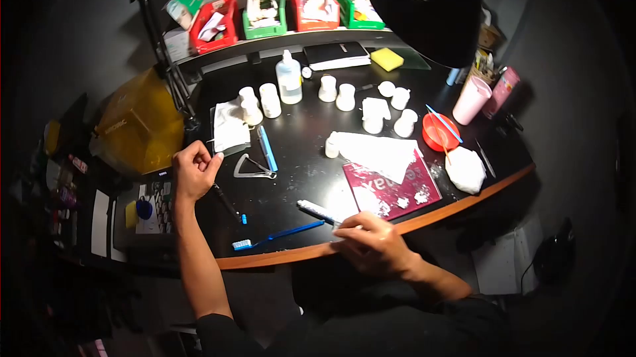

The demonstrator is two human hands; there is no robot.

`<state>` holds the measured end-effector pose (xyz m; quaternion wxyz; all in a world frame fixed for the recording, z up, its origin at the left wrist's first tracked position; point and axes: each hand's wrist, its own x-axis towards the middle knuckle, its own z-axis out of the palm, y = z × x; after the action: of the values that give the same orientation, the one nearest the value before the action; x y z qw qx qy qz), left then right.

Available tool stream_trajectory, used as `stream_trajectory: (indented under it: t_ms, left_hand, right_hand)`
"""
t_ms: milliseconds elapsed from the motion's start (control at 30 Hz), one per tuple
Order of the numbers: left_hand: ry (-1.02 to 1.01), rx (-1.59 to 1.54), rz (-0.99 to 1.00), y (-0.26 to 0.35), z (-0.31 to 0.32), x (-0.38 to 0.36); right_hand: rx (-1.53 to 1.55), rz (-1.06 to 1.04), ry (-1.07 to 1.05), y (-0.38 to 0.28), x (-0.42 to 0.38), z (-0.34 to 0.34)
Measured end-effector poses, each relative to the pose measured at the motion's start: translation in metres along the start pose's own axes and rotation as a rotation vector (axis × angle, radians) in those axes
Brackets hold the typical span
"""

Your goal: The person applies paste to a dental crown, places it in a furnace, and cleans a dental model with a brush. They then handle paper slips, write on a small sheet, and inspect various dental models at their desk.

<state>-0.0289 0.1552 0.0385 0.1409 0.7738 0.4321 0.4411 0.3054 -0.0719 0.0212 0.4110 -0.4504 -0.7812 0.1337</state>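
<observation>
My left hand point(195, 173) is over the table's left side with its fingers curled. What it holds, if anything, cannot be made out. Just below it lies a slim black tool point(227, 203) with a blue tip. My right hand point(374, 245) is at the front edge, thumb and fingers pinched together; a small pale bit shows at the fingertips, too small to name. Nearby are a white-and-blue pen-like tube point(315, 210) and a blue toothbrush point(285, 232). A maroon booklet point(397, 194) bears white crumbs and a white paper sheet point(374, 151).
A metal caliper point(252, 169) and blue tool point(267, 148) lie mid-left. Behind stand several white pots point(345, 98) and a clear bottle point(289, 78). At right are a red bowl point(440, 133), a white lump point(466, 173) and a pink cup point(472, 100). A black lamp point(424, 12) overhangs.
</observation>
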Motion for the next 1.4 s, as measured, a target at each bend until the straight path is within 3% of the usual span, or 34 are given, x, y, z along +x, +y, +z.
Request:
stream_trajectory:
  t_ms: [67,100,167,267,367,567,667,767,967,1033,1133,1267,1300,1400]
  left_hand:
    - [0.089,-0.073,0.002,0.020,0.010,-0.004]
    - [0.081,-0.039,0.052,0.034,0.017,-0.009]
    - [0.077,0.024,0.146,0.070,0.042,-0.016]
    - [-0.052,0.070,0.288,0.118,0.093,-0.015]
    - [-0.101,0.168,0.371,0.148,0.139,-0.003]
    - [-0.230,0.121,-0.066,0.140,0.190,0.021]
    - [-0.328,0.011,-0.149,0.129,0.192,0.025]
    - [-0.171,-0.062,-0.162,0.122,0.190,0.024]
    - [-0.097,0.142,-0.147,0.092,0.170,0.034]
    - [-0.155,0.240,-0.232,0.091,0.167,0.036]
    - [0.115,0.448,0.065,0.113,0.173,0.028]
    - [-0.241,0.165,0.347,0.135,0.189,0.025]
    - [-0.387,0.052,0.392,0.141,0.195,0.024]
    - [-0.544,-0.121,0.424,0.155,0.214,0.022]
  right_hand:
    - [-0.026,0.056,0.112,0.017,-0.018,-0.031]
    - [0.038,0.189,0.161,0.029,-0.026,-0.042]
    - [-0.188,0.258,0.177,0.048,-0.026,-0.073]
    - [-0.315,0.286,0.073,0.089,-0.011,-0.090]
    - [-0.385,0.244,0.134,0.105,0.016,-0.087]
    - [-0.421,0.351,0.027,0.120,0.029,-0.068]
    - [-0.331,0.341,0.079,0.124,0.026,-0.066]
    - [-0.270,0.356,0.124,0.122,0.023,-0.073]
    - [-0.346,0.275,0.261,0.126,0.009,-0.091]
    - [-0.421,0.282,0.289,0.127,0.003,-0.096]
    - [-0.391,0.319,0.291,0.124,-0.003,-0.103]
    - [-0.385,0.341,0.315,0.114,-0.026,-0.114]
    - [-0.385,0.348,0.323,0.112,-0.034,-0.116]
    - [-0.366,0.455,0.380,0.104,-0.050,-0.121]
